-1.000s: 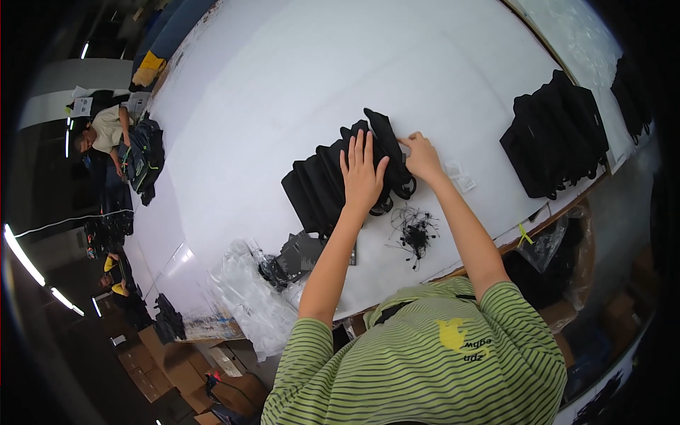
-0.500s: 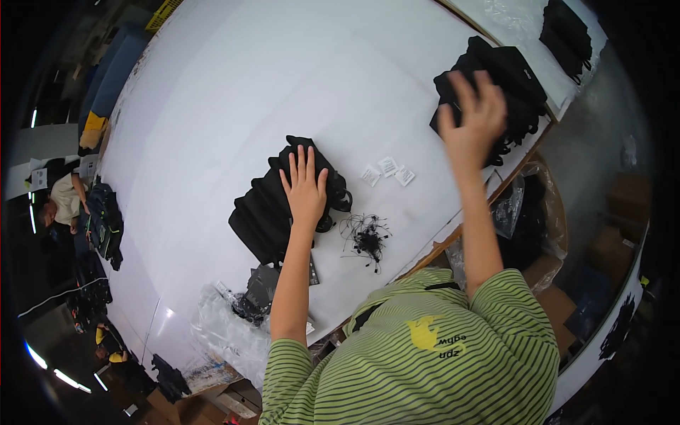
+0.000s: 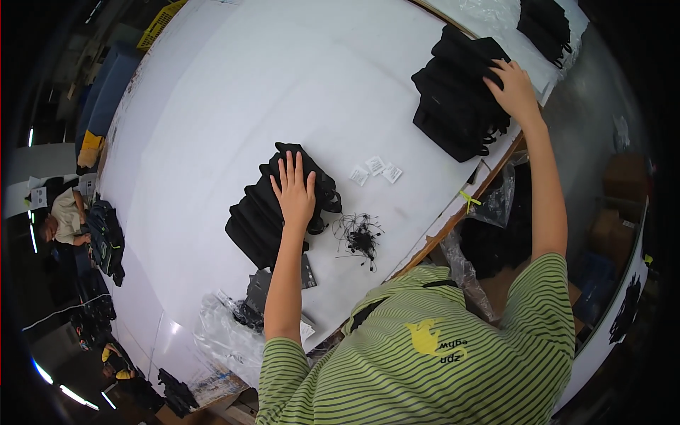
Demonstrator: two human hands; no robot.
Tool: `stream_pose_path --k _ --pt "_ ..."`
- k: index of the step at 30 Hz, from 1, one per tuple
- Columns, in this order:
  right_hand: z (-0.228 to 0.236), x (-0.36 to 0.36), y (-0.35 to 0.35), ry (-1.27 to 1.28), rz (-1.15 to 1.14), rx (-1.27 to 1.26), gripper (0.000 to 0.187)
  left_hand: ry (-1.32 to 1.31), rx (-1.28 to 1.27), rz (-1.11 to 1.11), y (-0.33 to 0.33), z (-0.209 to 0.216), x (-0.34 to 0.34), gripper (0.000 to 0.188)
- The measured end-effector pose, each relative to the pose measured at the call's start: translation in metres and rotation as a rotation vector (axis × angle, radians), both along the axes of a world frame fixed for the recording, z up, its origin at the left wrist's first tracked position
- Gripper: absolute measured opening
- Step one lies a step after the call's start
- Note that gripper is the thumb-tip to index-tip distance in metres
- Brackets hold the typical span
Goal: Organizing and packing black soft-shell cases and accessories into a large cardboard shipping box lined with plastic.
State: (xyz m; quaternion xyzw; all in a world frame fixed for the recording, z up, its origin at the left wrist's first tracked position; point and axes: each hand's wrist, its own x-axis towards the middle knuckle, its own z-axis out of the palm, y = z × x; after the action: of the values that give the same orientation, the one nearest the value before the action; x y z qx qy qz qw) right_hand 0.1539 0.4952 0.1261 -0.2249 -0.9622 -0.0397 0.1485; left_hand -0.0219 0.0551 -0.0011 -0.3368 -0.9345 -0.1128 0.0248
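Observation:
My left hand [image 3: 294,197] lies flat with its fingers spread on a fanned stack of black cloth pieces [image 3: 253,218], which has cord-like loops at its right side. At the far right, my right hand [image 3: 516,91] has its fingers bent over the right edge of a second stack of black cloth pieces [image 3: 453,99], gripping a top piece there. Loops hang from this stack's near right edge. Between the stacks lie several small white printed packets [image 3: 375,166]. A tangle of thin black strings [image 3: 360,237] sits right of the left stack.
Dark cards [image 3: 258,289] and crumpled clear plastic [image 3: 221,333] lie near my left forearm. Beyond the white table's [image 3: 234,85] right edge is a plastic-lined box [image 3: 496,234] with dark contents. More black pieces [image 3: 544,30] lie on another surface. People work at far left.
My right hand has moved right from above the right stack to its edge, and its fingers have closed on the cloth. The left hand stays on its stack. The view has shifted slightly.

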Motion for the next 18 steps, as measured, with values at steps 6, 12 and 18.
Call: stream_pose_path --k 6,12,18 --pt "0.045 -0.032 -0.074 0.568 0.001 0.083 0.03 0.004 0.041 0.008 -0.007 -0.002 -0.002 0.051" --pt "-0.043 -0.099 -0.224 0.516 0.037 -0.489 0.026 0.08 0.029 0.007 -0.004 -0.003 -0.001 0.053" --pt "-0.131 -0.11 -0.305 0.152 0.168 -0.606 0.043 -0.077 0.082 0.036 -0.001 0.0 -0.002 0.053"
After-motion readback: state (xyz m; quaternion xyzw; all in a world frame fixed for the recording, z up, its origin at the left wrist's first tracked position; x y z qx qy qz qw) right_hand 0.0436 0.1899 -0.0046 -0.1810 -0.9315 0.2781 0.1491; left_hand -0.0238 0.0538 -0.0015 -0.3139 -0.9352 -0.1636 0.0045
